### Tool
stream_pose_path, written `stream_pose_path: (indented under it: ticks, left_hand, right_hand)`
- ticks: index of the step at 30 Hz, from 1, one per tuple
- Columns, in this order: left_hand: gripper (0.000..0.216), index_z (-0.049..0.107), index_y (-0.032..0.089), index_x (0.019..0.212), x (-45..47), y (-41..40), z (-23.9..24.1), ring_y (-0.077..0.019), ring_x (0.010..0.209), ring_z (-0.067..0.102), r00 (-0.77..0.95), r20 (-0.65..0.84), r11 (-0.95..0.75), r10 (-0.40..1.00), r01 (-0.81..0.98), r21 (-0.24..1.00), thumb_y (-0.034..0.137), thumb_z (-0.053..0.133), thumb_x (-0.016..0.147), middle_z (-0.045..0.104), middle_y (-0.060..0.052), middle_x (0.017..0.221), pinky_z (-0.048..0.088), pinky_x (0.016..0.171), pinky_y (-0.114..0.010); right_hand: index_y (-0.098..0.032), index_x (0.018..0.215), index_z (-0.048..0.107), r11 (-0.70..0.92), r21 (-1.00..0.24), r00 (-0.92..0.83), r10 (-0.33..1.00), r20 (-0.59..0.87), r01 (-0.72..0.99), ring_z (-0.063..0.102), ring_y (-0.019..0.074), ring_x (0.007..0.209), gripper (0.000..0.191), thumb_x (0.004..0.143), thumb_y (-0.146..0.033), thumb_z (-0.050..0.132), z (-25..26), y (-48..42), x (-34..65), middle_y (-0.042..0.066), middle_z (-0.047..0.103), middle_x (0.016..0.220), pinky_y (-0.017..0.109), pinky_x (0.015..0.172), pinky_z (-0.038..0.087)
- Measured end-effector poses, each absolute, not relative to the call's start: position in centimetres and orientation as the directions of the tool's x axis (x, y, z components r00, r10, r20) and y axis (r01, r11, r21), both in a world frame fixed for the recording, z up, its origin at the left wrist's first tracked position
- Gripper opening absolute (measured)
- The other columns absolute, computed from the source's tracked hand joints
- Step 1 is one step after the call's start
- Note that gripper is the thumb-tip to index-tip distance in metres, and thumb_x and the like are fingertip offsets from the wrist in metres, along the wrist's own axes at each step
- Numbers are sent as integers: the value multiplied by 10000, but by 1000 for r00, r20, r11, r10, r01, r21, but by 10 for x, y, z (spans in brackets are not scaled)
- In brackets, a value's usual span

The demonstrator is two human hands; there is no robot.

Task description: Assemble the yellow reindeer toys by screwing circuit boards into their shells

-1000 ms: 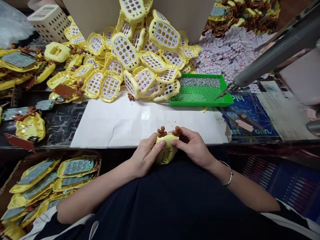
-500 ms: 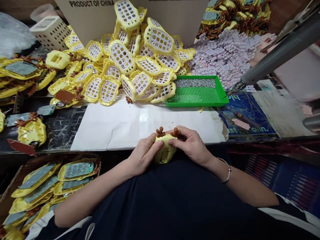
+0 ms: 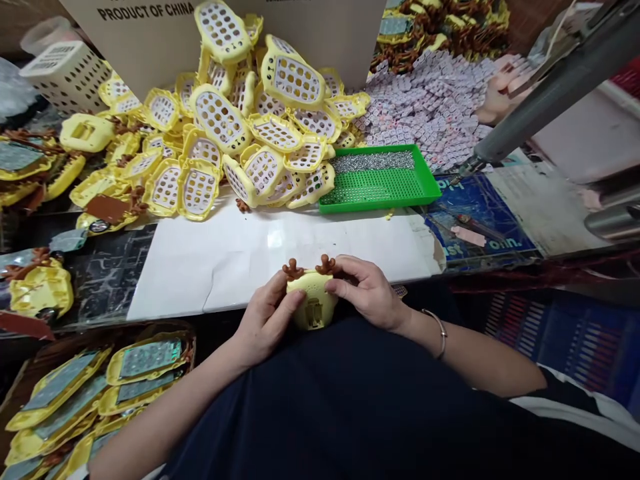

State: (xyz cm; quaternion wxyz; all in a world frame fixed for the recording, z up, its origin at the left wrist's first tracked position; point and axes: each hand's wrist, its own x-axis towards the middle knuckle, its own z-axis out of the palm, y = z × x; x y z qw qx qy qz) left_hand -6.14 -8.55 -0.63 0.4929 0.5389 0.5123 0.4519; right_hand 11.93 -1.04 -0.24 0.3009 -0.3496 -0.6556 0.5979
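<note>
Between my two hands, at the table's front edge, I hold a yellow plastic toy shell with brown antlers at its top. Its back faces me, showing an open battery compartment low in the middle. My left hand is closed on the shell's left side, thumb on the back face. On the right side my right hand pinches it beside the right antler, thumb and forefinger closed. The undersides of the shell and most fingertips are hidden. White paper covers the table just beyond my hands.
Yellow front shells lie heaped behind the paper, beside a green tray of small screws. Small white keys spread behind it. An electric screwdriver hangs at right. A box of shells with circuit boards stands lower left.
The camera view has shifted slightly, so the table contents appear further left. My left thumb has slid outward from the shell's middle toward its left side; both hands keep hold.
</note>
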Motion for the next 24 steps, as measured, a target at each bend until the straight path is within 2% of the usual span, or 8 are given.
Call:
stream_pose_path:
  ticks: [4,9,11,15,17,19,21,24]
  left_hand:
    - [345,614,141,966,-59,-85,-2,-167,757,598,-2,-73,72,997,173,982,467,527,895,680,-56,853,461,663,-260]
    - [361,586,149,1050,-57,-82,1,-173,835,598,41,-108,102,993,131,986,465,529,885,678,-63,951,478,741,-272]
    - [297,570,151,993,-58,-81,4,-155,771,568,64,-93,76,994,232,970,423,498,900,653,-45,872,468,706,-265]
    - [219,536,163,970,-57,-77,9,-132,644,520,165,-65,-8,984,408,913,357,456,908,624,-14,764,438,625,-257]
    - [232,523,162,1027,-56,-76,11,-141,653,552,224,-46,-60,973,442,895,346,442,911,652,-30,803,440,625,-263]
    - [263,507,157,1095,-54,-75,11,-155,676,586,271,-40,-95,962,465,880,332,427,916,672,-48,842,444,629,-267]
    - [267,498,157,1118,-52,-75,10,-167,692,607,295,-41,-112,955,483,868,320,418,921,679,-60,859,446,633,-271]
    - [223,497,171,1080,-50,-76,8,-170,693,615,292,-32,-119,956,485,866,301,400,927,677,-60,857,449,634,-272]
  right_hand:
    - [-153,794,664,-177,-983,-620,767,-167,47,548,127,755,269,749,-417,693,-1,-5,117,9,612,786,267,720,450]
    - [-167,879,685,-143,-988,-603,782,-154,67,586,152,821,377,757,-524,687,-5,1,120,28,652,858,295,770,483]
    - [-183,946,674,-55,-994,-570,815,-102,99,605,174,877,394,774,-538,671,-6,2,122,45,663,926,330,818,502]
    - [-208,1147,606,380,-897,-473,847,241,225,539,244,1169,496,738,-451,745,8,3,124,107,602,1220,403,1019,435]
    - [-207,1140,609,449,-853,-594,774,220,268,582,234,1101,456,750,-403,742,20,5,123,96,640,1160,381,957,471]
    - [-196,1032,642,422,-854,-707,701,94,304,629,183,906,299,775,-328,719,31,7,121,47,685,971,312,820,501]
    - [-178,896,654,391,-855,-738,674,14,341,606,134,765,166,762,-248,721,37,9,119,5,670,827,256,726,477]
    - [-167,756,632,393,-851,-728,686,19,349,548,101,683,107,729,-197,732,37,9,115,-25,624,724,231,670,433]
